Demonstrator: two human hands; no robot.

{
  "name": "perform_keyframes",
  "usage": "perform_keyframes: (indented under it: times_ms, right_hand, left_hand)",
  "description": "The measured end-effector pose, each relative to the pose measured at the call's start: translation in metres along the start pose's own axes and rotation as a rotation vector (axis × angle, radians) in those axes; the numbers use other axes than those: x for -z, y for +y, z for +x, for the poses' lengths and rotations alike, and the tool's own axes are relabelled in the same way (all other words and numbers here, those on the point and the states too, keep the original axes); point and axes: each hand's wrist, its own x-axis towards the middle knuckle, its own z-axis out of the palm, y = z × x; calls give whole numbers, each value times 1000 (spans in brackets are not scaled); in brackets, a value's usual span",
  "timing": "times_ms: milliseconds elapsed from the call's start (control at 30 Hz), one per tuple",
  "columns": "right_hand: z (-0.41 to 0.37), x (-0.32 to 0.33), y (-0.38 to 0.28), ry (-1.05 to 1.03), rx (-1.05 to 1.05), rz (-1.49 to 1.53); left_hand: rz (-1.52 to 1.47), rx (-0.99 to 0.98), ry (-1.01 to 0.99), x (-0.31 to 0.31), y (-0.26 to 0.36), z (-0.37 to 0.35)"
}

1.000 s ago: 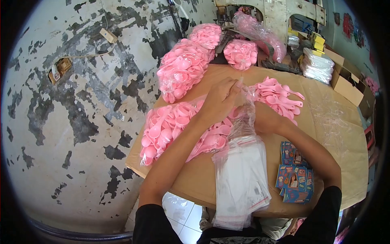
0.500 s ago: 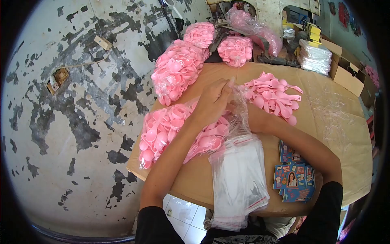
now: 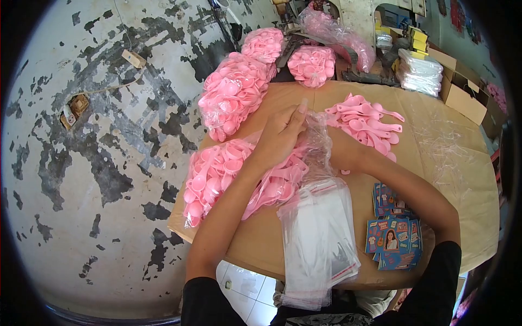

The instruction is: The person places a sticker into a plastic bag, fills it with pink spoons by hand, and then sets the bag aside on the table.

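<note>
My left hand (image 3: 280,136) is closed at the edge of a clear plastic bag (image 3: 318,145), its thumb pointing away from me. My right hand (image 3: 340,146) is against the right side of that crinkled bag, and its fingers are hidden. Under my left forearm lies a big clear bag of pink measuring spoons (image 3: 212,176). A heap of loose pink spoons (image 3: 363,119) rests just beyond my right hand. Nearer to me, a stack of flat clear plastic bags (image 3: 315,233) overhangs the front edge of the table.
Blue printed cards (image 3: 394,244) lie in piles by my right forearm. More filled bags of pink spoons (image 3: 234,92) stand at the back left. Thin plastic strips (image 3: 448,149) litter the right side of the table (image 3: 467,217). Behind are a cardboard box (image 3: 465,100) and white packets (image 3: 418,73).
My hands stay together at the clear bag, with only a slight shift of the fingers. The whole view has moved a little.
</note>
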Motion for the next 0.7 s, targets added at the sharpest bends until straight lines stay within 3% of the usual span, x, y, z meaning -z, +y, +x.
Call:
perform_keyframes:
  times_ms: [67, 133, 233, 367, 433, 500, 567, 633, 700]
  right_hand:
    - [-1, 12, -1, -36, -52, -76]
    - [-1, 29, -5, -68, 14, -222]
    - [3, 74, -38, -209, -69, -394]
    - [-5, 107, -45, -112, -63, -289]
    - [-10, 119, -46, -61, -72, -266]
    - [-23, 119, -25, 105, 224, -543]
    - [-28, 112, -8, 81, 270, -515]
    - [-18, 101, -3, -132, 88, -188]
    - [-12, 79, -18, -184, -19, -157]
  left_hand:
    - [-18, 57, -12, 1, 4, -1]
    - [22, -12, 41, 2, 3, 1]
    - [14, -88, 96, -1, 6, 1]
    - [11, -85, 77, 0, 7, 1]
    - [95, 40, 24, 4, 3, 2]
    - [129, 111, -2, 6, 1, 2]
    - [112, 127, -14, 2, 2, 1]
    - [4, 37, 43, 0, 7, -1]
    - [-42, -29, 57, 1, 12, 1]
